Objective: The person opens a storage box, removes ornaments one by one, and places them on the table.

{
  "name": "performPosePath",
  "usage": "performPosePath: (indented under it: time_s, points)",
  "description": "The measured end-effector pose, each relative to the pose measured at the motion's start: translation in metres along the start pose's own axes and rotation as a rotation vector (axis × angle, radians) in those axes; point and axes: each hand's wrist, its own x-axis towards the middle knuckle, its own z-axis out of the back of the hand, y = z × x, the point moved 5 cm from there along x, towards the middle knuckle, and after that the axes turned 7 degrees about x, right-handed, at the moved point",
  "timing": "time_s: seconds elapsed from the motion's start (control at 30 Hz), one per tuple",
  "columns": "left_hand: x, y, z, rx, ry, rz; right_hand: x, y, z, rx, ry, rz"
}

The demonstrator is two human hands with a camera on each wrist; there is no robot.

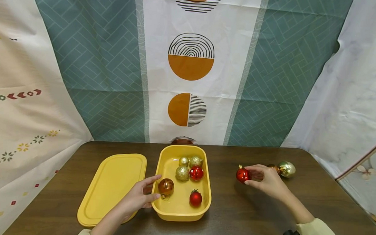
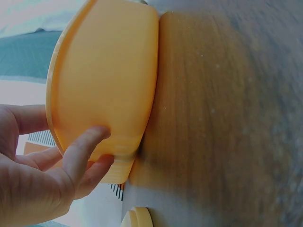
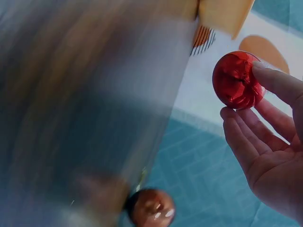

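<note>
A shiny red Christmas bauble (image 1: pixel 242 175) with a gold cap is pinched between the thumb and fingertips of my right hand (image 1: pixel 266 180), above the table to the right of the box. The right wrist view shows this red bauble (image 3: pixel 238 80) from another side. My left hand (image 1: pixel 138 195) grips the left wall of a yellow plastic box (image 1: pixel 180 217), with fingers on both sides of its rim in the left wrist view. Inside lie a copper bauble (image 1: pixel 166 187), a red bauble (image 1: pixel 196 198), a dotted red bauble (image 1: pixel 196 173) and several gold ones (image 1: pixel 182 173).
A yellow lid (image 1: pixel 114 187) lies flat on the brown table (image 1: pixel 234 216), left of the box. Beyond my right hand are a pale gold bauble (image 1: pixel 286 169) and a partly hidden copper bauble (image 3: pixel 152 208). A patterned curtain (image 1: pixel 189 86) hangs behind the table.
</note>
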Motion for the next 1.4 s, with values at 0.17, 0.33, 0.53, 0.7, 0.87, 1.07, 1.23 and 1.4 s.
performPosePath:
  time_s: [0.17,0.33,0.53,0.7,0.87,1.07,1.23,1.4]
  points:
    - [0.000,0.000,0.000,0.000,0.003,-0.002,-0.004,-0.016,0.012,-0.054,-0.029,-0.039]
    - [0.000,0.000,0.000,-0.001,0.007,0.001,-0.008,-0.031,0.021,-0.062,-0.039,-0.088]
    - [-0.001,-0.001,0.000,0.001,0.006,0.004,-0.007,-0.046,0.027,-0.090,-0.030,-0.125]
    - [-0.001,-0.002,0.000,-0.004,0.011,0.000,-0.007,-0.051,0.030,-0.135,-0.034,-0.120]
    - [-0.001,-0.002,0.000,-0.004,0.013,-0.002,-0.005,-0.052,0.032,-0.148,-0.037,-0.094]
    - [-0.001,-0.002,0.000,0.000,0.006,0.011,-0.003,-0.053,0.031,-0.210,-0.004,-0.092]
    - [-0.001,-0.002,0.000,0.005,0.005,0.010,-0.002,-0.055,0.030,-0.279,0.016,-0.063]
    - [-0.001,-0.001,0.001,0.007,0.007,0.010,-0.001,-0.056,0.029,-0.296,0.025,-0.032]
